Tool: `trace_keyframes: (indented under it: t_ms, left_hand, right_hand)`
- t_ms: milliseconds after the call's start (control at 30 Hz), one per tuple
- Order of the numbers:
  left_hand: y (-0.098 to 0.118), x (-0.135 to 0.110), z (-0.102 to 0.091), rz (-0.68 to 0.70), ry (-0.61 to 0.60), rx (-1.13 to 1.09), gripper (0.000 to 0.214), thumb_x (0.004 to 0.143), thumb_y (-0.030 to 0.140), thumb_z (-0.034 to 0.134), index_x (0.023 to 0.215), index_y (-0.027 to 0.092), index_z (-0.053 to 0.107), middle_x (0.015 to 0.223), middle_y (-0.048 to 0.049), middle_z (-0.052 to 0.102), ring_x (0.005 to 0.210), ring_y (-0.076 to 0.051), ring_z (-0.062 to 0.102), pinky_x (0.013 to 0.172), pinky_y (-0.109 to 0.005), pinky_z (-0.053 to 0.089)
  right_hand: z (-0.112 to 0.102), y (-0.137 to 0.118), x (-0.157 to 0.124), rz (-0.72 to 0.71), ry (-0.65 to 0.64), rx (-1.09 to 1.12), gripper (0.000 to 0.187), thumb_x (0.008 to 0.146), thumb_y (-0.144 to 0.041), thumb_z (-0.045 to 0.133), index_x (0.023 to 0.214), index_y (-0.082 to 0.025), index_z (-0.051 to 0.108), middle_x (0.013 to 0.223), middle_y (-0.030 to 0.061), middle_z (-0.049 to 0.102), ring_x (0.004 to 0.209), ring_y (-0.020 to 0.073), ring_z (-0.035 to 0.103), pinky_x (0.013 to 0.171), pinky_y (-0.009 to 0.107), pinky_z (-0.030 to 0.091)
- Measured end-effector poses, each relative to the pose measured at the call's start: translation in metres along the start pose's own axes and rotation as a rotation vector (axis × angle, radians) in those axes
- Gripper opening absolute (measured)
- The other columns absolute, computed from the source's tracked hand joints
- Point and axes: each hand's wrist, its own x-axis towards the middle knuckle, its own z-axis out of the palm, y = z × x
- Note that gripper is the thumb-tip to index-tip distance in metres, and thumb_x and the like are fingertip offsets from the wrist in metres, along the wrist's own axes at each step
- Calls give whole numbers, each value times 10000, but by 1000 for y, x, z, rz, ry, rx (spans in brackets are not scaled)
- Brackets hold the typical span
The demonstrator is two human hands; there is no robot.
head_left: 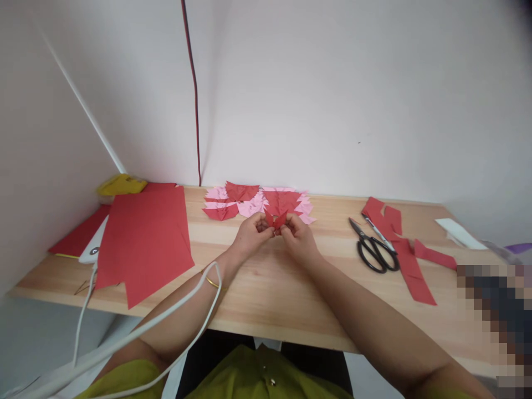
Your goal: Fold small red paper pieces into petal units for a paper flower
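Between my two hands, above the middle of the wooden table, is a small folded piece of red paper (275, 220) with two pointed ends sticking up. My left hand (254, 233) pinches its left side, the fingers curled behind it. On the right side my right hand (296, 234) grips it in the same way, thumbs close together. Just beyond the hands lie several folded paper pieces, red ones (241, 192) and pink ones (250, 206), spread in overlapping rows near the wall.
Large red paper sheets (145, 244) cover the table's left side, over a white power strip (92, 244); a yellow object (122, 184) sits behind. To the right lie black-handled scissors (373, 249), a pen (377, 230) and red paper offcuts (415, 277). A white cable (166, 313) crosses my left forearm.
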Motion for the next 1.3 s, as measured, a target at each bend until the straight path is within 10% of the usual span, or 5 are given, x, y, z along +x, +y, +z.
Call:
trace_keyframes:
  t_ms: [967, 1300]
  left_hand:
    - [2, -2, 0, -139, 0, -208, 122, 651, 238, 639, 635, 117, 632, 552, -4, 611, 505, -97, 536, 540, -232, 421]
    - [-1, -1, -4, -167, -113, -292, 136, 676, 227, 588, 592, 121, 599, 510, -4, 566, 475, -113, 523, 459, -230, 406]
  right_hand:
    - [-3, 3, 2, -47, -116, 219, 154, 822, -345, 604, 890, -208, 616, 777, 13, 638, 705, 131, 591, 691, 289, 494]
    - [-14, -9, 6, -304, -192, -9, 107, 826, -165, 543, 853, -209, 637, 801, 30, 648, 755, 144, 622, 729, 318, 503]
